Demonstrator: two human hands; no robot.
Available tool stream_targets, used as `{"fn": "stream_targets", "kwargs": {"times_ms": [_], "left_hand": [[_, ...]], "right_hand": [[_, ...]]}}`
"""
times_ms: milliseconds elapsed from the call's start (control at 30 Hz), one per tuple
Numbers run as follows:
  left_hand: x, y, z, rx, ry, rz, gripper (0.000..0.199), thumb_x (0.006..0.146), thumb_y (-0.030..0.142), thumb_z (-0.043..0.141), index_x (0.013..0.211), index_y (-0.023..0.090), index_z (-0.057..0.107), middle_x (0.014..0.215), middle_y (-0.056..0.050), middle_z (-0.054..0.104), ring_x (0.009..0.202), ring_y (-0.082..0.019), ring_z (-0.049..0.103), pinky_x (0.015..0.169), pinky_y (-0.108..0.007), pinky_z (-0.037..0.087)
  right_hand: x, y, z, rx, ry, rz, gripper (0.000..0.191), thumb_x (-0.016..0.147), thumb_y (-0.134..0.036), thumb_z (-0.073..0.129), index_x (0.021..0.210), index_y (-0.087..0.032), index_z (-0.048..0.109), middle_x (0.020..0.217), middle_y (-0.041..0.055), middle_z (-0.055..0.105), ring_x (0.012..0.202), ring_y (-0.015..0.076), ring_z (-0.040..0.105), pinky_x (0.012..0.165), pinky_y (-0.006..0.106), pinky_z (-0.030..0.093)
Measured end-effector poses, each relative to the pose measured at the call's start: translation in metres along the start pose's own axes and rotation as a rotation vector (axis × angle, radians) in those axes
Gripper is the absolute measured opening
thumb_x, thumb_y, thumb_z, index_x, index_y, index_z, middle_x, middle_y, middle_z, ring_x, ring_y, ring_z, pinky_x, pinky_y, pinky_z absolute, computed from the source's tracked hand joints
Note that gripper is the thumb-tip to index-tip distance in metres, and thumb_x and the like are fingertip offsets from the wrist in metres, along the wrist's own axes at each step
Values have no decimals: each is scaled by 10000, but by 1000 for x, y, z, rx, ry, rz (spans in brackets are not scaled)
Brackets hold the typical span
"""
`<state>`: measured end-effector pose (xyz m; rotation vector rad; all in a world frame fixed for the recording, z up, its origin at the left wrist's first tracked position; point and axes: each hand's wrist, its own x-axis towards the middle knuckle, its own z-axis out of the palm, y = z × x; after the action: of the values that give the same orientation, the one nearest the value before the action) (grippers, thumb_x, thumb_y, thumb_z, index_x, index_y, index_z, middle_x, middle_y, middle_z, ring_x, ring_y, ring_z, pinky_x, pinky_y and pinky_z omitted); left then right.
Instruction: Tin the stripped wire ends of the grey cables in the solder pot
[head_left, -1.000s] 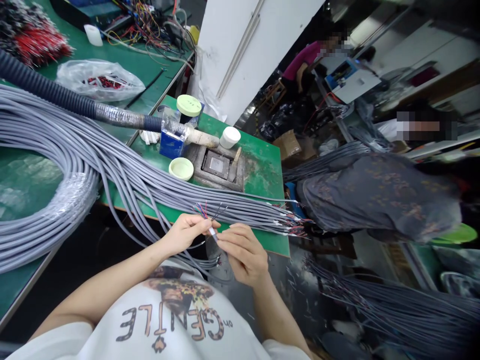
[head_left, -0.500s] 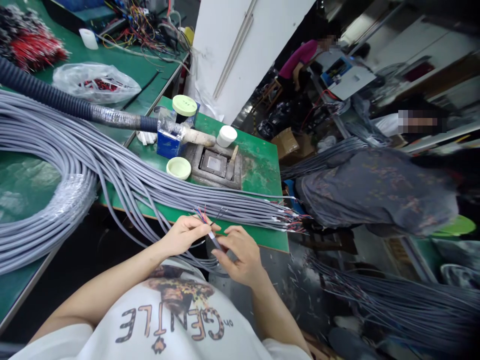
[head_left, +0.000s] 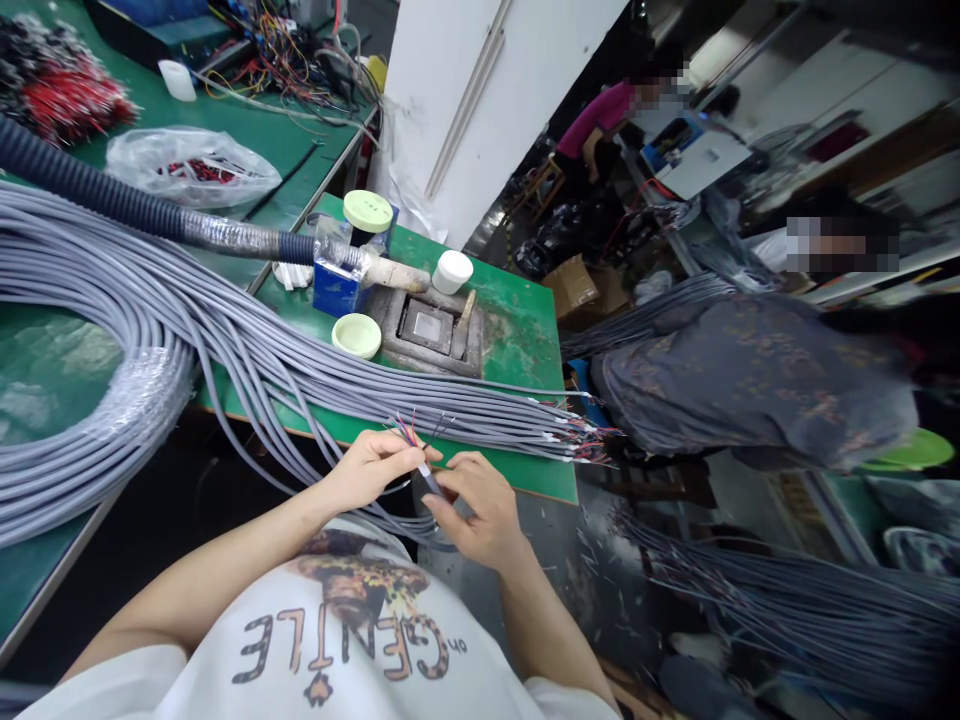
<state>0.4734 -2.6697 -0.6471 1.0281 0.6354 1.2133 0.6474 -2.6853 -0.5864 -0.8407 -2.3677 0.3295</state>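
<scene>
My left hand (head_left: 375, 466) pinches the thin coloured wires (head_left: 406, 428) that fan out of the end of one grey cable. Just below them, my right hand (head_left: 482, 508) has its fingers closed around the grey cable (head_left: 430, 482), near the pale band at its stripped end. Beyond both hands, a thick bundle of grey cables (head_left: 360, 385) lies across the green table, its stripped ends (head_left: 581, 440) near the right edge. Behind the bundle sits a square metal pot (head_left: 429, 326) in a grimy frame, with a stick resting on it.
A ribbed hose (head_left: 232, 236) reaches toward the pot. Around it stand a white jar (head_left: 452, 271), a green-lidded jar (head_left: 367, 212) and a pale green dish (head_left: 356, 337). A plastic bag (head_left: 191, 167) lies at the back left. People are at the right, one nearby in a patterned garment (head_left: 742, 380).
The coloured wire tips have shifted slightly to the right between my fingers. Both hands keep nearly the same place and hold.
</scene>
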Motion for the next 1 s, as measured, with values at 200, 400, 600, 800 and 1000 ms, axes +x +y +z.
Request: {"fn": "stream_targets", "kwargs": {"times_ms": [200, 400, 600, 800, 1000], "left_hand": [[2, 0, 3, -61, 31, -44, 290, 726, 456, 727, 686, 171, 761, 811, -75, 719, 810, -176, 627, 785, -279, 483], [9, 1, 10, -114, 122, -62, 265, 654, 396, 779, 591, 150, 700, 759, -56, 704, 730, -156, 617, 715, -267, 479], [11, -3, 17, -92, 211, -41, 311, 643, 402, 775, 541, 145, 634, 667, -29, 647, 637, -127, 555, 637, -254, 435], [12, -7, 22, 76, 197, 7, 333, 694, 367, 740, 506, 147, 574, 532, 26, 478, 544, -84, 416, 545, -226, 344], [17, -2, 28, -86, 134, -161, 421, 650, 461, 757, 515, 148, 510, 474, 46, 476, 467, -62, 398, 476, -203, 320]], "right_hand": [[-3, 3, 1, 3, -18, 55, 89, 909, -190, 492, 878, -183, 575, 653, 18, 557, 654, 150, 502, 656, 314, 433], [-8, 11, 3, 15, -76, 121, 186, 952, -224, 413, 852, -184, 564, 630, 14, 539, 622, 147, 481, 613, 299, 391], [-13, 14, 6, 100, -89, 203, 196, 953, -231, 413, 821, -194, 553, 616, 4, 583, 631, 142, 524, 624, 277, 408], [-17, 12, 14, 82, -33, 355, 269, 912, -331, 500, 681, -195, 528, 582, -7, 570, 563, 120, 503, 569, 248, 397], [-18, 10, 17, 290, -75, 532, 349, 949, -375, 418, 670, -195, 526, 492, -35, 548, 480, 98, 502, 532, 224, 388]]}}
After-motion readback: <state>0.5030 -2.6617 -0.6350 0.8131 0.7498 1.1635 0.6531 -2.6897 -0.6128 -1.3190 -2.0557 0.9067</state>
